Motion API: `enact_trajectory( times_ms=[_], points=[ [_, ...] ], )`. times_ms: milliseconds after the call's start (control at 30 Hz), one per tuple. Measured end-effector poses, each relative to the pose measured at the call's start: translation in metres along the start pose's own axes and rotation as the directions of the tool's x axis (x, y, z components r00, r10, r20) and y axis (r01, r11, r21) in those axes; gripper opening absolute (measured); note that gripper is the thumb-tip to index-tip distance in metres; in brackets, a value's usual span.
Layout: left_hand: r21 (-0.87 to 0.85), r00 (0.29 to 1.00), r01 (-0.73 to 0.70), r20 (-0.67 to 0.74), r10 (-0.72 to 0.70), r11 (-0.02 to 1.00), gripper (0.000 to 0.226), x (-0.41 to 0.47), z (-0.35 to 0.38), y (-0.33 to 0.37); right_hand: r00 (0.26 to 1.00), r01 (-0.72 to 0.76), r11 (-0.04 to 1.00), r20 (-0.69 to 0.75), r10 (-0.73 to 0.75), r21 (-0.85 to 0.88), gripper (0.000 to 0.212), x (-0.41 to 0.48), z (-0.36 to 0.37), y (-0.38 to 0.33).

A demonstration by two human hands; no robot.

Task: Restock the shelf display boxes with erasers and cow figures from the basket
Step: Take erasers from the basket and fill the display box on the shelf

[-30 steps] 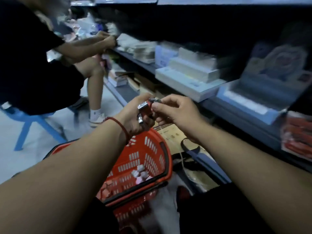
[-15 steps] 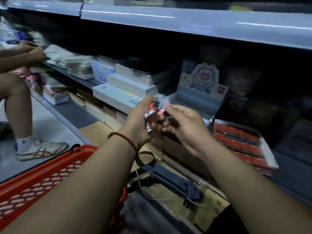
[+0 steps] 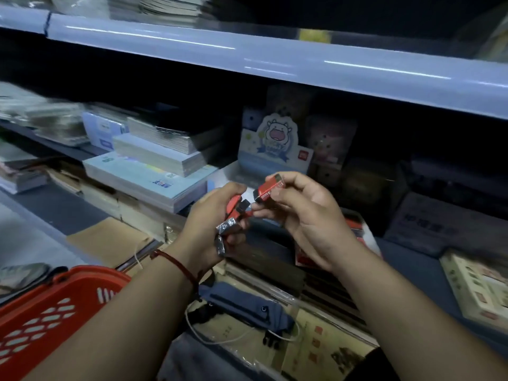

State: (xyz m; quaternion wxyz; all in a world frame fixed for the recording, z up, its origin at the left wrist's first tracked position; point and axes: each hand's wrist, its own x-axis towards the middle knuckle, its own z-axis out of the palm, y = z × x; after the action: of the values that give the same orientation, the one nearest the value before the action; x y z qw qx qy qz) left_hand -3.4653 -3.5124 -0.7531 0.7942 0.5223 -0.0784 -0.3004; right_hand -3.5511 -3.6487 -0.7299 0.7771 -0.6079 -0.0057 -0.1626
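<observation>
My left hand (image 3: 209, 226) grips a bunch of small red erasers (image 3: 233, 209), some in shiny wrap. My right hand (image 3: 305, 213) pinches one red eraser (image 3: 268, 189) between thumb and fingers, lifted just clear of the bunch. Behind my hands on the shelf stands a pale blue display box with a cartoon cow card (image 3: 276, 144). Below my right wrist a red display box (image 3: 357, 232) is mostly hidden. The red basket (image 3: 52, 306) sits at the lower left, its contents out of view.
Stacks of notebooks (image 3: 154, 166) lie on the shelf to the left. A grey shelf edge (image 3: 275, 61) runs overhead. A blue pouch with a white cord (image 3: 247, 306) lies below my hands. A beige box (image 3: 478, 284) sits at the right.
The view has swung right and up, away from the basket and the seated person. My right hand has drawn one red eraser out of the bunch in my left hand.
</observation>
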Motion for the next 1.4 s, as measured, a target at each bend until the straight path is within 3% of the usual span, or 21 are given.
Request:
enact_trajectory(
  times_ms=[267,533,733,867,1033,1167,1333,1400],
  points=[
    [0.088,0.994,-0.107,0.021,0.106,0.99,0.019,0.001,0.031,-0.023,0.98,0.062,0.899,-0.142,-0.136,-0.433,0.027,-0.021,-0.039,-0.01],
    [0.122,0.997,-0.07,-0.009,0.072,0.99,0.022,-0.001,0.042,-0.04,0.942,-0.016,0.555,-0.198,-0.27,-0.832,0.022,-0.04,-0.084,-0.017],
    [0.119,0.998,-0.04,-0.04,0.045,0.992,0.021,0.001,0.048,-0.053,0.957,-0.125,0.43,-0.223,-0.185,-0.894,0.02,-0.044,-0.11,-0.016],
    [0.021,1.0,0.019,-0.008,-0.018,1.0,0.026,0.004,0.041,-0.054,0.986,-0.1,0.461,-0.152,-0.076,-0.882,0.025,-0.043,-0.108,-0.01],
    [-0.014,0.999,0.019,0.032,-0.019,1.0,0.029,0.006,0.038,-0.053,0.99,-0.047,0.297,-0.084,-0.115,-0.954,0.012,-0.035,-0.104,-0.003],
    [-0.004,0.997,0.018,0.076,-0.017,1.0,0.031,0.007,0.036,-0.055,0.982,-0.101,0.292,-0.142,-0.123,-0.951,0.018,-0.029,-0.099,0.001],
    [-0.045,0.988,0.074,0.142,-0.067,0.996,0.037,0.003,0.034,-0.054,0.976,-0.151,0.356,-0.196,-0.093,-0.922,0.02,-0.027,-0.102,0.002],
    [-0.088,0.981,0.085,0.181,-0.068,0.992,0.037,0.002,0.032,-0.053,0.979,-0.144,0.308,-0.181,-0.096,-0.94,0.022,-0.027,-0.101,0.003]
  ],
)
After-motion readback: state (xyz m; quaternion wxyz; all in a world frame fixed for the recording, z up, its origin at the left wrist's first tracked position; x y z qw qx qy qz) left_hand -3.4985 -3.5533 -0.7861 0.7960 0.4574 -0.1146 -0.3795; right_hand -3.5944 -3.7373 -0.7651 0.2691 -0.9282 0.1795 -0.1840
